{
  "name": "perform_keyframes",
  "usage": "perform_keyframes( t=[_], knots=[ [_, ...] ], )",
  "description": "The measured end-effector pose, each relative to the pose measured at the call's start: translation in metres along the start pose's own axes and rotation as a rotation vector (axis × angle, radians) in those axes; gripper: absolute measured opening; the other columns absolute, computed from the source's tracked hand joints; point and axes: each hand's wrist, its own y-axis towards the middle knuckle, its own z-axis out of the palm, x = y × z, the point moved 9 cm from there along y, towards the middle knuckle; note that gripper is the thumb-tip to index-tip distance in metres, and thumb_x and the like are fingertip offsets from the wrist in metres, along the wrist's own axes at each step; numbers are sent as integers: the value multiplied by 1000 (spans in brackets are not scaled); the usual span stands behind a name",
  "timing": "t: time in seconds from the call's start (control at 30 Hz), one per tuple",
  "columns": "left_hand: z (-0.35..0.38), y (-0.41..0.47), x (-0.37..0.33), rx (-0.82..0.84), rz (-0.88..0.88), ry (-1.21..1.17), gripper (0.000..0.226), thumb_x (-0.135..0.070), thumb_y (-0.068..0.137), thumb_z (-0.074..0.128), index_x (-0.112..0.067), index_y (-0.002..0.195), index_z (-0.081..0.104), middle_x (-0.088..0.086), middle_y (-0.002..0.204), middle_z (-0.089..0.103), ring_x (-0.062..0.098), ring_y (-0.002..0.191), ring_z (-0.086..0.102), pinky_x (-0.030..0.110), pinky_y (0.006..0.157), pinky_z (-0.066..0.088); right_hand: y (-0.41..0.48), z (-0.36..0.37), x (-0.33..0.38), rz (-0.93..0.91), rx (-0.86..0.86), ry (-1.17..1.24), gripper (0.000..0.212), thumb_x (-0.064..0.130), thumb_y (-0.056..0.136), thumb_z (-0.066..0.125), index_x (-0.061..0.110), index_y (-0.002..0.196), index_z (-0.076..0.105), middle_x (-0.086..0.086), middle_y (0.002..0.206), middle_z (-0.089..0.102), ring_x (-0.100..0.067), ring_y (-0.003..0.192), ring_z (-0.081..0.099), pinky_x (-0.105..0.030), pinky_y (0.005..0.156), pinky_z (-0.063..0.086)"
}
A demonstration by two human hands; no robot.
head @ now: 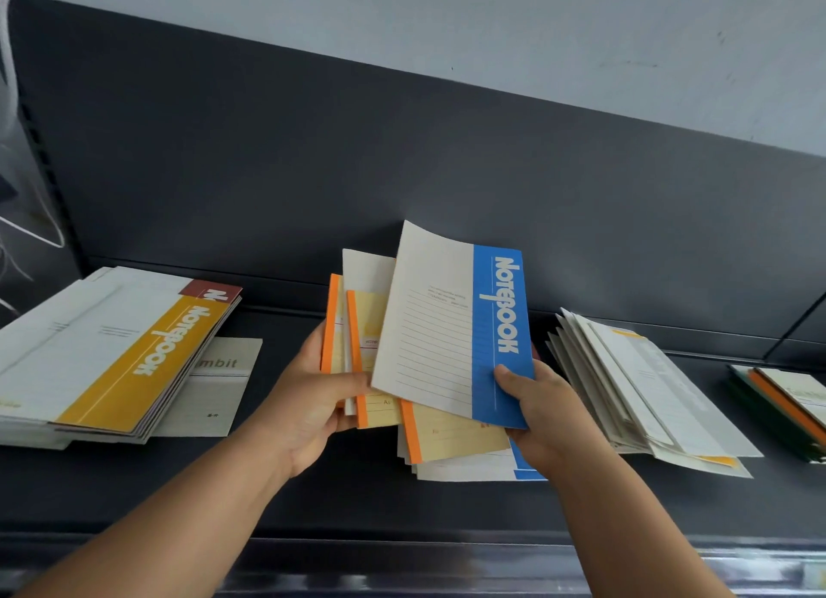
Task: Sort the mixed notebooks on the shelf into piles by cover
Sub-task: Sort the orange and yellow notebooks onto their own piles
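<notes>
Four groups of notebooks lie along the dark shelf [313, 499], and we judge the sorting roughly midway. At left sits a pile topped by a yellow-banded notebook [134, 351], with a pale notebook [214, 387] partly tucked under it. At right lie a fanned pale pile [643, 392] and, at the far edge, an orange-and-green pile [786, 405]. Between them a mixed heap [456, 441] remains unsorted. Our left hand [313, 401] grips a fan of orange-spined notebooks [353, 342], thumb across their fronts. Our right hand [541, 414] pinches the lower corner of the blue-banded notebook [451, 333], thumb on the cover, fingers curled beneath. That notebook is raised over the heap, cover toward us — long axis running nearly straight away from us, blue band on the right, title starting at the far end.
</notes>
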Motion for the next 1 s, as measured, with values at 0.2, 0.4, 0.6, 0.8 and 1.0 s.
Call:
perform_keyframes(
  t=[0.2, 0.4, 0.6, 0.8, 1.0],
  knots=[
    [-2, -1, -3, -7, 20, 0, 65, -4, 75, 76, -48, 117, 52, -5, 106, 73, 21, 101, 69, 44, 78, 58, -1, 14, -2, -7, -83, -1, 18, 15, 96, 62, 21, 112, 60, -5, 111, 69, -27, 103, 66, -46, 84, 58],
    [-13, -3, -5, -37, 18, 11, 65, -4, 80, 74, -46, 125, 50, -4, 108, 72, 22, 102, 68, 41, 72, 58, -8, 25, -3, 8, -78, 57, 17, 12, 97, 60, 17, 113, 58, -6, 108, 67, -24, 98, 66, -44, 78, 59],
    [-31, -5, -10, -104, 24, 20, 60, 5, 83, 67, -41, 120, 55, -1, 107, 73, 25, 101, 68, 46, 76, 56, -6, 5, 4, 45, -20, -31, 18, 10, 94, 63, 14, 112, 62, -9, 109, 69, -26, 101, 67, -39, 69, 56],
    [-42, -7, -26, -123, 73, 78, 60, 4, 86, 64, -40, 126, 53, -3, 105, 74, 22, 99, 70, 43, 72, 57, -3, -47, 25, -150, -322, -809, 29, 14, 89, 69, 10, 115, 56, -7, 104, 68, -19, 78, 61, -31, 61, 47],
    [-41, -9, -46, -85, 128, 67, 56, 2, 87, 64, -34, 128, 54, -1, 108, 74, 24, 101, 70, 52, 83, 56, -11, -39, 15, -128, -362, -1185, 50, 27, 90, 68, 12, 132, 45, -9, 127, 58, -23, 97, 55, -32, 71, 46]
  ],
)
